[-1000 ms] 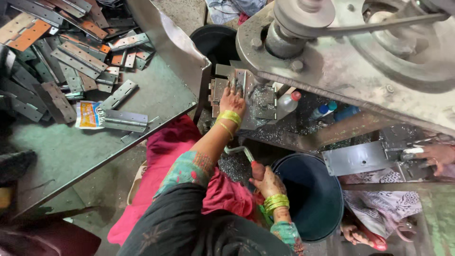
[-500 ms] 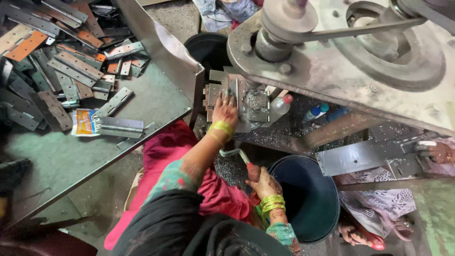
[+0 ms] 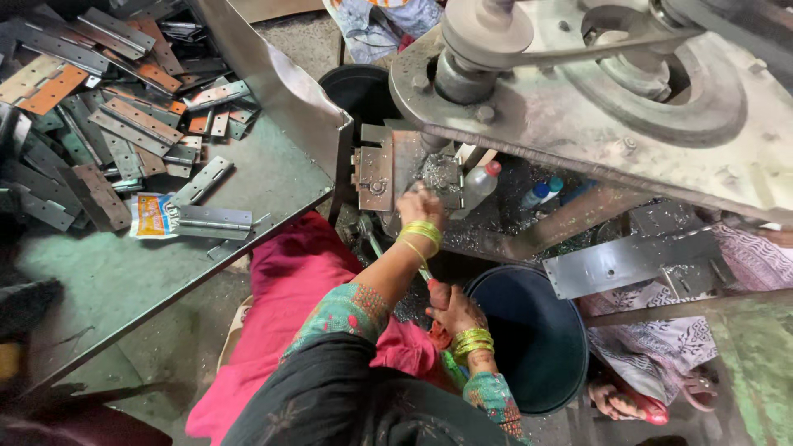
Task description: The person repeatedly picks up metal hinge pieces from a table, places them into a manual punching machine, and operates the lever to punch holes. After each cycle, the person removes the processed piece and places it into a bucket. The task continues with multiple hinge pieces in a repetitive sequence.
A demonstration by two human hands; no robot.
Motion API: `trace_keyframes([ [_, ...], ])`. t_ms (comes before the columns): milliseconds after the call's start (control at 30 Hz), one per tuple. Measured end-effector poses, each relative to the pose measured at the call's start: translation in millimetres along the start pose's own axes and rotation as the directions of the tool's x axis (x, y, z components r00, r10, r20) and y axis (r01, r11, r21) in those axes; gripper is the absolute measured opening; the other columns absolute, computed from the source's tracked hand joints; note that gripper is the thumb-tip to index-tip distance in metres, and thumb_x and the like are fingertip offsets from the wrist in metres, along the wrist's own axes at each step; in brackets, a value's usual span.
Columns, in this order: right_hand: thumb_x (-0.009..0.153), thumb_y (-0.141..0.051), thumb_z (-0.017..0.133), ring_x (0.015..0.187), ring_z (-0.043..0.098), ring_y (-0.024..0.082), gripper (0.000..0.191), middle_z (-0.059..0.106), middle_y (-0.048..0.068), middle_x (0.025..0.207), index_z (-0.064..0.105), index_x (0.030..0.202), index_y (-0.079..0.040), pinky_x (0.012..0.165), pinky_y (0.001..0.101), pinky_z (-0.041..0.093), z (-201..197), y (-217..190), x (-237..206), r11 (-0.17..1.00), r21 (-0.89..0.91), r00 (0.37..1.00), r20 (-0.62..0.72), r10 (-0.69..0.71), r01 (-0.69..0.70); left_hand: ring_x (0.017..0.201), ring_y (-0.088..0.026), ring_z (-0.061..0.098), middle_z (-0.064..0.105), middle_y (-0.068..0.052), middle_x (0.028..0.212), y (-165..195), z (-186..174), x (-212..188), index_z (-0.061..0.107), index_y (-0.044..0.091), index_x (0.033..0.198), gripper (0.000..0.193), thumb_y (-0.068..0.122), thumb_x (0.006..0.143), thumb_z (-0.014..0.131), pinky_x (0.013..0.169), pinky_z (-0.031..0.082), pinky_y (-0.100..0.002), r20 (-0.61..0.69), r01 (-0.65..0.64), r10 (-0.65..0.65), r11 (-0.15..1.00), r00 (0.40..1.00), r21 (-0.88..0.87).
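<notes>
1. The left hand [image 3: 419, 205] reaches up to the metal block [image 3: 376, 177] of the machine [image 3: 578, 107]. Its fingers are bunched together on a small metal piece [image 3: 429, 192] at the block's right side, among bright swarf; the piece is too small to tell what it is.
2. The right hand [image 3: 453, 310] sits below and slightly right of the block, low by the person's knee, fingers curled around a red-handled tool [image 3: 435, 330]. The grip looks closed, though the palm hides most of the handle.
3. Both wrists carry yellow-green bangles [image 3: 423, 233].
4. Just right of the block a clear plastic bottle [image 3: 479, 186] with a red cap leans on the machine base, and two blue-capped bottles [image 3: 541, 192] lie further right.
5. Below and right of the block, beside the right hand, stands a dark blue bucket [image 3: 537, 347]. A black bucket [image 3: 359, 87] stands above the block, behind the machine.
6. Above the block, the machine's grey plate bears a pulley [image 3: 487, 33] and a large wheel with a belt.
7. Left of the block is a grey table [image 3: 124, 264], with a heap of flat metal hinges [image 3: 107, 116] at its far end, one long hinge [image 3: 215, 219] and a small printed packet [image 3: 153, 215] nearer its edge.
8. Far right of the block, another person's sandalled foot [image 3: 628, 400] rests on the floor.
</notes>
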State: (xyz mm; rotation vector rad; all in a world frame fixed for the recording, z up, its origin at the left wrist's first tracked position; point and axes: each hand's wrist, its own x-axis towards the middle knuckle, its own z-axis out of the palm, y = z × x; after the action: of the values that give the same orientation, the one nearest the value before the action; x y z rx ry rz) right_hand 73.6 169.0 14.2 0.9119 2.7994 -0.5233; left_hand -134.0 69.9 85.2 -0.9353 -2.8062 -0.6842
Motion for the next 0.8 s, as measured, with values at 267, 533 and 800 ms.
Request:
trace_keyframes([
  [267, 0.068, -0.045, 0.087, 0.112, 0.067, 0.041, 0.074, 0.073, 0.023, 0.112, 0.056, 0.124, -0.008, 0.093, 0.0497, 0.054, -31, -27, -17, 0.997, 0.074, 0.998, 0.056, 0.017, -0.021, 0.151, -0.036, 0.027, 0.035, -0.019, 0.163, -20, 16, -18, 0.054, 0.000, 0.143, 0.056, 0.027, 0.093, 0.049, 0.115, 0.023, -0.058, 0.273, -0.200, 0.122, 0.940, 0.954, 0.277],
  [533, 0.071, -0.049, 0.087, 0.112, 0.066, 0.043, 0.073, 0.071, 0.022, 0.115, 0.057, 0.124, -0.009, 0.092, 0.0521, 0.053, 7, -8, -6, 0.996, 0.048, 0.996, 0.039, 0.075, -0.077, 0.150, -0.035, 0.033, 0.043, -0.019, 0.156, -21, 31, 0, 0.057, 0.001, 0.139, 0.048, 0.021, 0.099, 0.040, 0.121, 0.012, -0.061, 0.048, -0.049, 0.034, 0.929, 0.998, 0.367],
  [800, 0.072, -0.049, 0.086, 0.113, 0.065, 0.045, 0.074, 0.070, 0.022, 0.117, 0.057, 0.130, -0.013, 0.093, 0.0531, 0.052, 26, 2, -5, 0.990, 0.109, 0.996, 0.022, 0.086, -0.088, 0.148, -0.034, 0.037, 0.052, -0.022, 0.150, -37, 40, 13, 0.072, 0.001, 0.120, 0.041, 0.020, 0.093, 0.046, 0.124, 0.013, -0.055, 0.035, -0.141, 0.138, 0.934, 0.990, 0.327],
])
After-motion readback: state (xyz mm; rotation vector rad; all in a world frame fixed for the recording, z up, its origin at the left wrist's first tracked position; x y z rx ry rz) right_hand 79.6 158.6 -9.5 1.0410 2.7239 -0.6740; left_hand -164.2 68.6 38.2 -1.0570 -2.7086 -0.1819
